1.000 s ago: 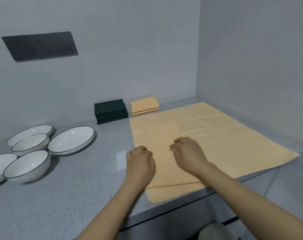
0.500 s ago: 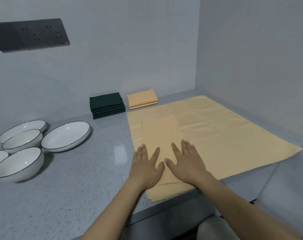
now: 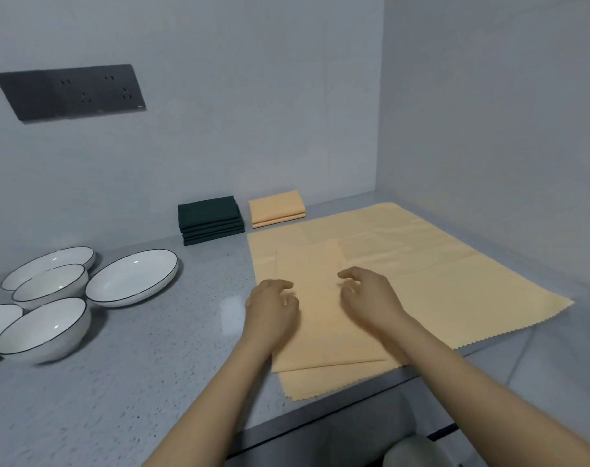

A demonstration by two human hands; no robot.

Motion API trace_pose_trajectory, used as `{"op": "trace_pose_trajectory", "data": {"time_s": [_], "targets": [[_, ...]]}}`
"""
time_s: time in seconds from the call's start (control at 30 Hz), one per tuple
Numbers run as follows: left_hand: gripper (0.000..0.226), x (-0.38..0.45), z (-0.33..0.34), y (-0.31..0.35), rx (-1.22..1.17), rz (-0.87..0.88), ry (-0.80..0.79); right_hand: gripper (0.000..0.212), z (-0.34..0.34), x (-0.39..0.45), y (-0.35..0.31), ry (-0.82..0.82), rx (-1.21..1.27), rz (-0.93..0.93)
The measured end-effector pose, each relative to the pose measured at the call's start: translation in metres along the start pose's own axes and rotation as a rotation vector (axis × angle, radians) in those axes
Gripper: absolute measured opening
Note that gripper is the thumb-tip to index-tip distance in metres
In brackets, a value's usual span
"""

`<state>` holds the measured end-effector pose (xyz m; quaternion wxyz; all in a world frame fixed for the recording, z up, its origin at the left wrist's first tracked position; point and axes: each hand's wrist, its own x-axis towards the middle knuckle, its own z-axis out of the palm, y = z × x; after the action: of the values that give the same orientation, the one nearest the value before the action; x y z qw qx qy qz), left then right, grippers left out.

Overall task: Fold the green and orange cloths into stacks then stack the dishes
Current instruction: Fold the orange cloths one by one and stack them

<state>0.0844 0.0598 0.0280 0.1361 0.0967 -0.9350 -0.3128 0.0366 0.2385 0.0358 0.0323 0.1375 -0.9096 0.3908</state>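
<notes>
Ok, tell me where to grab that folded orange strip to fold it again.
Pinch the folded strip at its near end corners, by the counter edge, coming in from its long sides: left hand from the left, right hand from the right. It lies flat and lengthwise, so its ends fold over.

Dark socket panel (image 3: 71, 92), grey counter (image 3: 125, 375)

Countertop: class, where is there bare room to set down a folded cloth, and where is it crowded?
Bare countertop lies between the dishes and the spread orange cloth, in front of the green stack. The left end is crowded with dishes; cloth fills the right.
</notes>
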Motion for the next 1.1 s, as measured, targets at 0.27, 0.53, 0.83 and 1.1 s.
{"op": "trace_pose_trajectory", "data": {"time_s": [0.27, 0.53, 0.83, 1.1], "targets": [[0.032, 0.028, 0.011, 0.01, -0.16, -0.159, 0.011, 0.027, 0.011, 0.038, -0.001, -0.02, 0.259, 0.268], [0.022, 0.052, 0.023, -0.013, -0.113, -0.3, 0.084, 0.017, 0.019, 0.054, 0.016, 0.054, 0.278, 0.407], [0.016, 0.072, 0.032, -0.019, -0.076, -0.395, 0.161, 0.012, 0.025, 0.07, 0.023, 0.085, 0.278, 0.505], [0.012, 0.067, 0.03, -0.025, -0.564, -0.481, 0.194, 0.012, 0.021, 0.069, 0.029, 0.127, 0.602, 0.5]]}}
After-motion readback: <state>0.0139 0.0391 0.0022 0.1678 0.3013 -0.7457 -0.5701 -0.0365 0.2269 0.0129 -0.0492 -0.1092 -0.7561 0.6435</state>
